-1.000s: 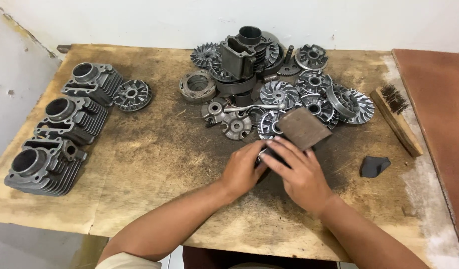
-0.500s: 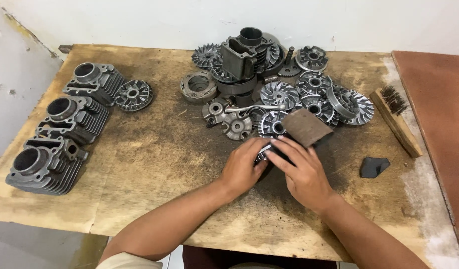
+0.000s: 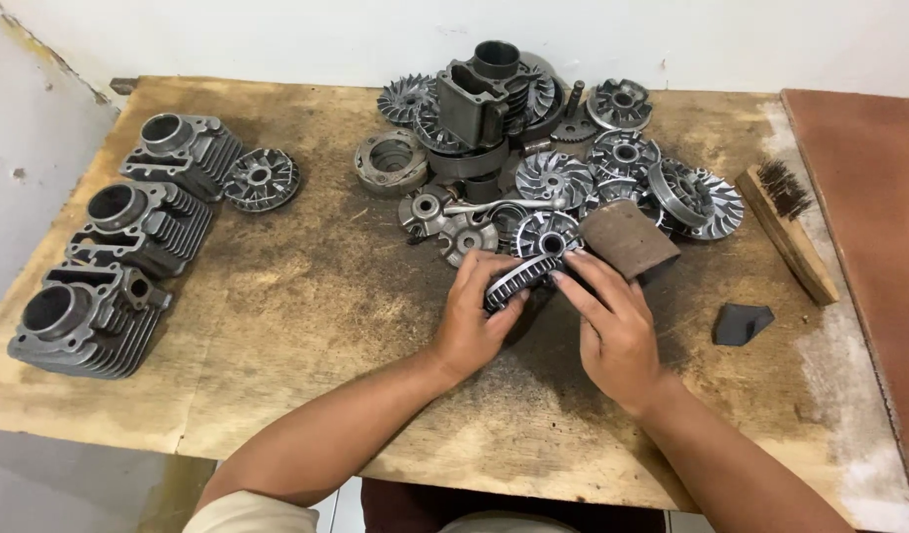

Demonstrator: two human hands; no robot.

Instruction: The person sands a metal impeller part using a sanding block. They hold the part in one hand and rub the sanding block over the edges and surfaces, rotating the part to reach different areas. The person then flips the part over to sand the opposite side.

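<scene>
Both hands close around one finned pulley disc (image 3: 521, 279), tilted on edge just in front of the heap of metal parts (image 3: 563, 168). The left hand (image 3: 474, 318) cups the disc's near rim with thumb and fingers curled about it. The right hand (image 3: 612, 321) lays its fingers along the far rim while pinching a brown sheet of sandpaper (image 3: 627, 237) against the disc; how firmly the sheet is pressed I cannot tell.

Judging from how things lie, the cleaning looks to be at an early stage. Left of the heap, well apart from it, one finned disc (image 3: 260, 179) lies alone beside three cylinder blocks (image 3: 128, 237) set in a column along the wooden table (image 3: 276, 326)'s left edge. The heap itself is large: many fan-faced discs, a dark cylinder block on top, a round hub, a lever arm, all grey and dull. So one disc may be finished, one is in hand, and most appear to remain.

Right of the heap lies a wooden-backed wire brush (image 3: 785, 227), untouched, and nearer the person than the brush a small dark folded scrap (image 3: 739, 322), perhaps more abrasive.

No package, label or sign shows anywhere around the heap; the wall behind is bare white, and a reddish-brown board (image 3: 869, 247) lies beyond the brush.
</scene>
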